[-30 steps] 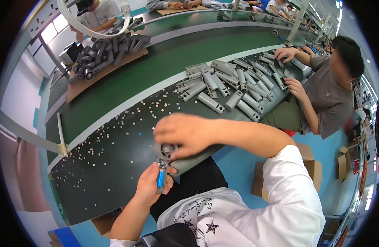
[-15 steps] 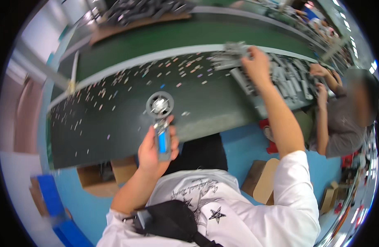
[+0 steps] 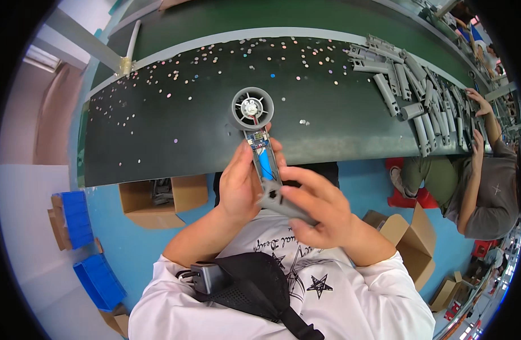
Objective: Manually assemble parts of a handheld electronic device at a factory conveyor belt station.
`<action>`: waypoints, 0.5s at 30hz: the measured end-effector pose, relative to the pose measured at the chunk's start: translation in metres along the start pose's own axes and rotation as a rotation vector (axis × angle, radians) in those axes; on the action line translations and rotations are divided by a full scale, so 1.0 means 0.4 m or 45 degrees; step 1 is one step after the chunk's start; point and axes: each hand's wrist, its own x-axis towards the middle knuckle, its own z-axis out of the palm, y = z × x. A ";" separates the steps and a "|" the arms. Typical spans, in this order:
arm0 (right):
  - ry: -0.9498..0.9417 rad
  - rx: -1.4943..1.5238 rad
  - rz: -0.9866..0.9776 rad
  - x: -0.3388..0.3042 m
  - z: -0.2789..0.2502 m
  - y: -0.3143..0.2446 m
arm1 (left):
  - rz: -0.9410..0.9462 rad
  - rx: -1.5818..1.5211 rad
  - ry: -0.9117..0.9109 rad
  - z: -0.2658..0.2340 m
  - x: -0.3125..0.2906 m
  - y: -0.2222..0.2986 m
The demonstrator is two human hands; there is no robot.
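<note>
My left hand (image 3: 242,184) is closed around the handle of a grey handheld fan (image 3: 253,109), its round head pointing away from me. The handle's front is uncovered, showing a small circuit board (image 3: 258,137), thin wires and a blue battery (image 3: 265,163). In my right hand (image 3: 323,207) is a grey plastic handle cover (image 3: 289,205), curved and with a dark hole. One end of the cover lies at the lower end of the fan's handle, held at a slant; whether they touch I cannot tell.
Many grey covers (image 3: 425,105) lie heaped at the right of the dark table (image 3: 204,136). Small pale and coloured dots are scattered over it. A co-worker's hands (image 3: 480,122) are at the far right. Cardboard boxes (image 3: 153,218) and blue bins (image 3: 99,281) stand below.
My right hand has come back from the heap with a grey cover and is now beside the fan's handle. The fan stays in my left hand, slightly farther right in view.
</note>
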 end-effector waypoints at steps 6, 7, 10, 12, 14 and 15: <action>-0.178 -0.170 -0.054 -0.007 0.023 0.002 | -0.007 -0.149 -0.079 -0.011 -0.009 0.001; -0.203 -0.182 -0.036 -0.008 0.023 0.001 | -0.003 -0.192 -0.127 -0.016 -0.008 0.000; -0.232 -0.188 -0.001 -0.015 0.025 -0.001 | 0.025 -0.135 -0.166 -0.007 -0.008 0.003; -0.228 -0.183 0.016 -0.020 0.027 0.001 | 0.011 -0.164 -0.174 -0.005 -0.009 0.005; -0.196 -0.170 0.006 -0.025 0.029 0.006 | -0.007 -0.190 -0.183 -0.009 -0.010 0.004; -0.192 -0.168 0.009 -0.026 0.031 0.008 | 0.003 -0.134 -0.216 -0.015 -0.010 0.004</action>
